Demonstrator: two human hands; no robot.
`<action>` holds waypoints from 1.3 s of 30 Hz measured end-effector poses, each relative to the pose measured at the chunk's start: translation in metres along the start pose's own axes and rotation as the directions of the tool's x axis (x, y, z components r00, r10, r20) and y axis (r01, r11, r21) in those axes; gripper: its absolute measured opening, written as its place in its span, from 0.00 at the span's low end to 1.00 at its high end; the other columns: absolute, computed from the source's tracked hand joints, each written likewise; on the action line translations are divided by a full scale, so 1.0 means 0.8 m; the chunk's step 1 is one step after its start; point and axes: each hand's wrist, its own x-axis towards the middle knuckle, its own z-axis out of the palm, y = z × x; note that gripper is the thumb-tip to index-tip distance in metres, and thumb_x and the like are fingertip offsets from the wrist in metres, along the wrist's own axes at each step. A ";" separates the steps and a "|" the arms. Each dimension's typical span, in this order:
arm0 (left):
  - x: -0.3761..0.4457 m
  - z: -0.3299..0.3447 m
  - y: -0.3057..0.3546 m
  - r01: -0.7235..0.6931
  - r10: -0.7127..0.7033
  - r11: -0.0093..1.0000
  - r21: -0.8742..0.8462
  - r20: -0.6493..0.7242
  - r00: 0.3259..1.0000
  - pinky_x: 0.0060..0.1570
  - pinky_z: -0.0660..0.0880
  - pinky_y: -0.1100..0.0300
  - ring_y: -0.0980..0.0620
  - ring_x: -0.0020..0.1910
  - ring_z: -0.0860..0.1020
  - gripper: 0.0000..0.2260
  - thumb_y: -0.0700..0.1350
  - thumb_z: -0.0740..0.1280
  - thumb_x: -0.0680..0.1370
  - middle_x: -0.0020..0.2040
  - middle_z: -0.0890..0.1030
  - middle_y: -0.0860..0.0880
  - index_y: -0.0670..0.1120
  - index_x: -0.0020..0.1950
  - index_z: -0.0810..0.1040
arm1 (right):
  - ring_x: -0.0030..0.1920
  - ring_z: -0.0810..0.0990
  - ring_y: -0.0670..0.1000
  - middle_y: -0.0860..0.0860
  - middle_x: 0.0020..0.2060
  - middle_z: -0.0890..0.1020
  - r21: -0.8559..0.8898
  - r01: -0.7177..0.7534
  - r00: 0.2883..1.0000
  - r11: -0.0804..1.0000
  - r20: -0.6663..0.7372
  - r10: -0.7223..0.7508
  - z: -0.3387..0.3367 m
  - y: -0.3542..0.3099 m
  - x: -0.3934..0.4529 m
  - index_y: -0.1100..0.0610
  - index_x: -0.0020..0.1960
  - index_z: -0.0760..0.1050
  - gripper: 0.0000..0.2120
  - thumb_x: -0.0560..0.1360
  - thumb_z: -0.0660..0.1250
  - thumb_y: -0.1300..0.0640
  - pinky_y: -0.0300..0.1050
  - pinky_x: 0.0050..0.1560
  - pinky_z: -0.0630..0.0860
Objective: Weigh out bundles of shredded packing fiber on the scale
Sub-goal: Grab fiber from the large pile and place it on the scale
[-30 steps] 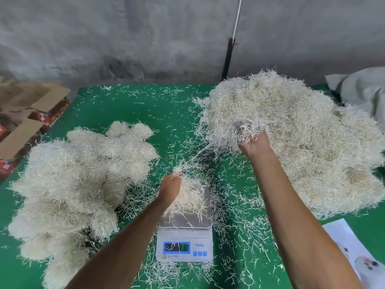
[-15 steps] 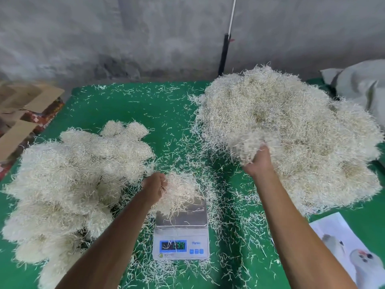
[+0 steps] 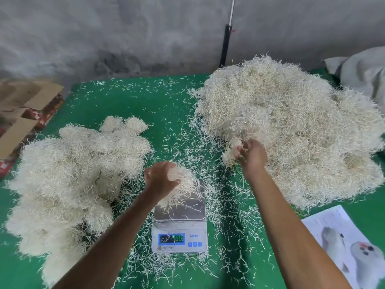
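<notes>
A small white digital scale (image 3: pixel 179 238) with a steel pan and a lit blue display sits low in the middle of the green table. My left hand (image 3: pixel 160 180) grips a bundle of pale shredded fiber (image 3: pixel 184 185) that lies on the pan's far left part. My right hand (image 3: pixel 251 155) pinches a tuft of fiber (image 3: pixel 230 156) at the near left edge of the big loose heap (image 3: pixel 291 130) on the right. A pile of rounded fiber bundles (image 3: pixel 70 174) covers the left side.
Loose fiber strands litter the green table (image 3: pixel 129 105) around the scale. Flattened cardboard (image 3: pixel 23 113) lies off the left edge. A printed sheet (image 3: pixel 352 247) sits at the lower right and a grey sack (image 3: pixel 366 71) at the far right. A concrete wall stands behind.
My right hand has pulled a tuft away from the big heap, toward me and to the left. My left hand has stayed on the bundle on the scale.
</notes>
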 end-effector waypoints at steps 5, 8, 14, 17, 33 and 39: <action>-0.006 0.005 -0.013 -0.053 0.064 0.995 0.080 -0.150 0.987 0.66 0.59 0.49 0.49 0.69 0.68 0.36 0.65 0.73 0.69 0.70 0.72 0.50 0.53 0.72 0.67 | 0.53 0.81 0.54 0.60 0.60 0.80 -0.330 -0.092 0.994 0.939 0.031 0.108 0.001 0.092 -0.027 0.61 0.66 0.73 0.12 0.84 0.60 0.62 0.53 0.59 0.82; -0.010 0.009 -0.022 0.008 -0.008 0.994 0.108 0.002 1.000 0.74 0.50 0.43 0.45 0.76 0.61 0.38 0.68 0.71 0.70 0.77 0.62 0.47 0.56 0.75 0.64 | 0.48 0.79 0.53 0.59 0.53 0.81 -0.572 -0.034 0.961 0.820 0.208 0.185 0.011 0.135 -0.043 0.60 0.72 0.70 0.16 0.85 0.62 0.60 0.53 0.60 0.81; -0.035 0.001 -0.048 -0.080 0.135 0.971 -0.227 0.235 0.963 0.74 0.60 0.42 0.52 0.72 0.67 0.27 0.65 0.72 0.72 0.75 0.69 0.50 0.55 0.67 0.76 | 0.43 0.78 0.52 0.54 0.48 0.81 -0.696 0.086 0.945 0.713 0.283 0.162 0.019 0.168 -0.066 0.55 0.63 0.75 0.12 0.85 0.61 0.49 0.57 0.51 0.81; -0.043 -0.017 -0.047 -0.069 0.152 0.867 -0.494 0.128 0.980 0.69 0.70 0.45 0.57 0.65 0.75 0.21 0.64 0.68 0.75 0.68 0.78 0.52 0.54 0.62 0.80 | 0.51 0.81 0.56 0.59 0.54 0.83 -0.652 0.125 0.961 0.748 0.268 0.073 0.019 0.170 -0.065 0.58 0.66 0.76 0.16 0.85 0.61 0.49 0.51 0.53 0.81; -0.058 -0.005 -0.083 0.043 -0.060 0.824 -0.564 -0.012 0.998 0.64 0.75 0.48 0.48 0.66 0.75 0.24 0.59 0.65 0.80 0.68 0.77 0.43 0.46 0.71 0.72 | 0.49 0.81 0.45 0.50 0.49 0.82 -0.622 0.285 0.944 0.730 0.313 -0.103 0.010 0.175 -0.073 0.51 0.53 0.75 0.05 0.85 0.62 0.52 0.29 0.43 0.77; -0.056 -0.006 -0.087 0.058 -0.085 0.787 -0.614 -0.016 0.996 0.63 0.75 0.48 0.48 0.65 0.75 0.26 0.61 0.66 0.78 0.68 0.76 0.43 0.46 0.71 0.72 | 0.45 0.80 0.48 0.52 0.47 0.82 -0.612 0.281 0.942 0.739 0.323 -0.091 0.014 0.179 -0.072 0.53 0.55 0.76 0.06 0.85 0.62 0.52 0.37 0.43 0.79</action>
